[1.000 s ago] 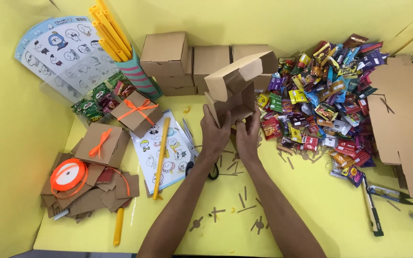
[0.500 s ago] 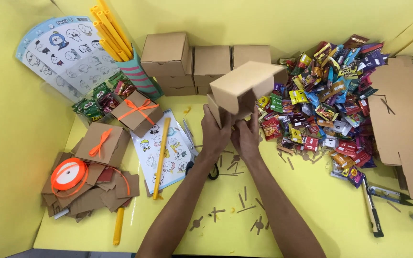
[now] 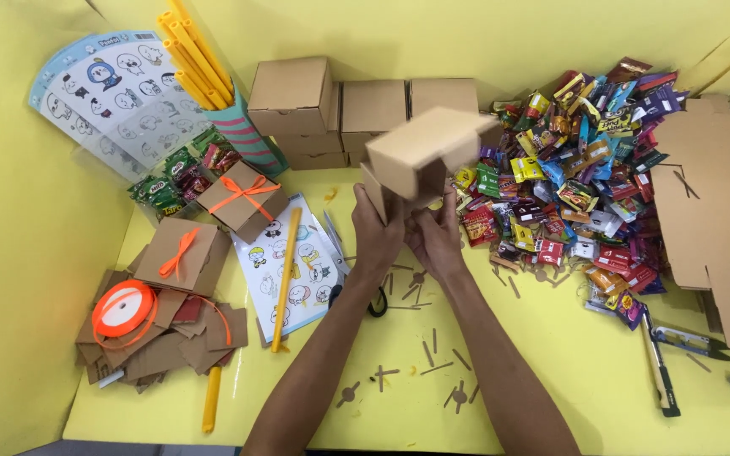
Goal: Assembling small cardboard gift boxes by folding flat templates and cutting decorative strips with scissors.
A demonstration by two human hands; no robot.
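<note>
Your left hand (image 3: 378, 236) and right hand (image 3: 435, 241) meet at the middle of the yellow table (image 3: 551, 371), both grasping the underside of a small brown cardboard box (image 3: 420, 160) raised just above it. The box is tilted and blurred, its top flap angled toward the right. To fold it well, keep both thumbs pressed on the lower panels and square the corners before letting a flap go.

From the left: a spool of orange ribbon (image 3: 124, 308) rests on cardboard scraps, with two ribbon-tied boxes (image 3: 238, 198) near it. A sticker sheet (image 3: 293, 266) and a yellow stick (image 3: 285, 279) lie just beside your left forearm. Finished boxes (image 3: 340, 110) are stacked behind your hands. To the right spreads a heap of wrapped sweets (image 3: 585, 186), then flat cardboard blanks (image 3: 716, 219) at the edge.
</note>
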